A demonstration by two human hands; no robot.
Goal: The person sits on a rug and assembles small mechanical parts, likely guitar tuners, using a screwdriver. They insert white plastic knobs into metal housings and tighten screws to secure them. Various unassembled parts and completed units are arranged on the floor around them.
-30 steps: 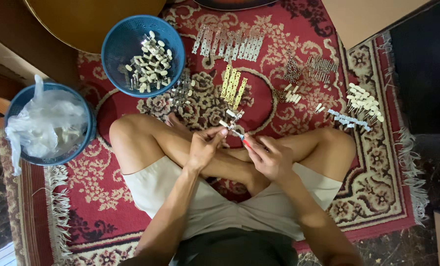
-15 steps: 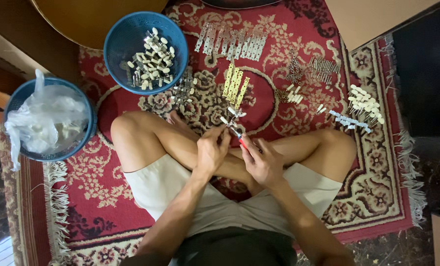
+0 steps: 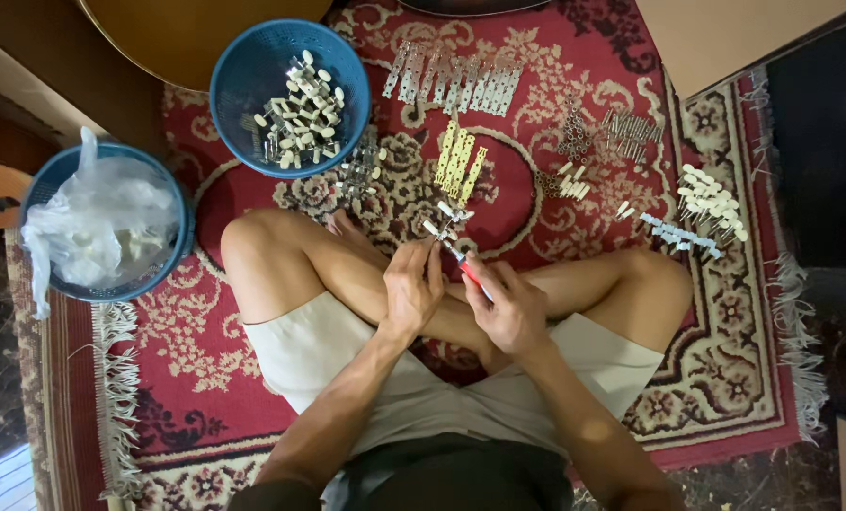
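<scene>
A: L hand (image 3: 411, 284)?
B: Fingers pinched on small metal part (image 3: 445, 220), mid-rug (image 3: 726, 378), just 12 o'clock of crossed legs.
A: R hand (image 3: 510, 305)?
B: Wrapped round red-handled screwdriver (image 3: 463, 265), tip at part. Blue basket (image 3: 243, 71) at 10 o'clock.

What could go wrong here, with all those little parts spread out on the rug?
The left hand pinches a small metal piece while the right hand works a red-handled tool against it; a slip could jab the fingers or the bare legs beneath. A dropped part might vanish into the patterned rug. A shifting knee could scatter the yellow strips nearby.
</scene>
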